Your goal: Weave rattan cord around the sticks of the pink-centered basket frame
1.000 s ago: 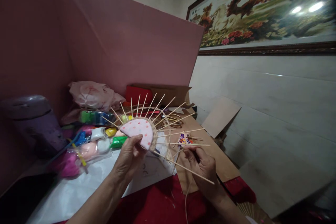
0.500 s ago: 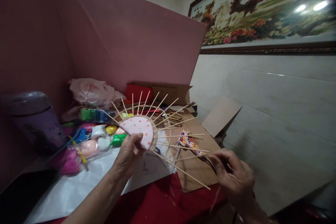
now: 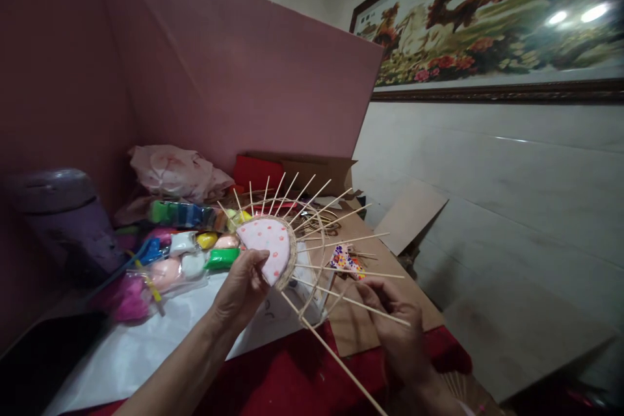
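Observation:
My left hand (image 3: 244, 283) is closed on a half-round woven piece, its thumb pressing the pale pink dotted cloth (image 3: 263, 238) at the centre. Thin wooden sticks (image 3: 348, 213) fan out from the cord-wrapped rim, and a strand of twine (image 3: 324, 227) arcs across them farther out. At the lower right sticks, my right hand (image 3: 397, 322) pinches the twine between thumb and fingers. Part of that strand is hidden by the hand. Just beyond the fingertips lies a flower-patterned piece (image 3: 345, 261) on brown cardboard (image 3: 351, 331).
Packets of coloured clay (image 3: 182, 244) spread over white paper (image 3: 146, 348) at left. A purple flask (image 3: 63, 227) stands at far left, with a crumpled pinkish bag (image 3: 173, 169) behind. Red cloth (image 3: 273, 380) covers the near table edge. A cardboard sheet (image 3: 409, 218) leans against the wall.
My right hand has moved left and closer to the sticks with the twine. The woven piece has shifted slightly right and turned a little clockwise.

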`<control>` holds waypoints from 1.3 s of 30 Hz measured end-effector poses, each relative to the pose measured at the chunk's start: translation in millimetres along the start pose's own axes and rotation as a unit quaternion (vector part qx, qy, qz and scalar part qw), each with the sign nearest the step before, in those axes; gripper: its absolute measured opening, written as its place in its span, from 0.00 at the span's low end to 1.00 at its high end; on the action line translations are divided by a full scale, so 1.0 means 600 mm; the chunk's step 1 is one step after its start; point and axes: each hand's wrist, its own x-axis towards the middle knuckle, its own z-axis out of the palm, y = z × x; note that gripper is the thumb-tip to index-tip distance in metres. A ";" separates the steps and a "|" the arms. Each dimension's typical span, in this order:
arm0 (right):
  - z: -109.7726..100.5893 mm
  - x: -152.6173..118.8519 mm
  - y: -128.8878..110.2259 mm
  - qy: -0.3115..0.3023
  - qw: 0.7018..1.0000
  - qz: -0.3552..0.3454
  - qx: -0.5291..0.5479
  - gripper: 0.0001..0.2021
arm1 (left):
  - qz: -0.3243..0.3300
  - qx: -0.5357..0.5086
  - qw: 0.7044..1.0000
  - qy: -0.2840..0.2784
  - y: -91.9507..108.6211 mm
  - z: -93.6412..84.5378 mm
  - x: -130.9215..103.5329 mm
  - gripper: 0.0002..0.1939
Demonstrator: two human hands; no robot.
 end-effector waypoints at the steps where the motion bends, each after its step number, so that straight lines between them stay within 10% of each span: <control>1: 0.012 0.000 0.002 -0.010 0.999 0.020 0.031 0.08 | -0.003 0.001 1.000 0.000 -0.001 0.001 -0.001 0.23; 13: 0.062 0.011 -0.027 -0.105 0.949 0.167 0.245 0.13 | -0.002 0.004 1.000 -0.017 -0.010 -0.004 0.001 0.22; 39: 0.068 -0.002 -0.040 -0.087 0.942 0.135 0.295 0.10 | -0.010 0.031 0.999 -0.034 -0.020 -0.015 0.006 0.17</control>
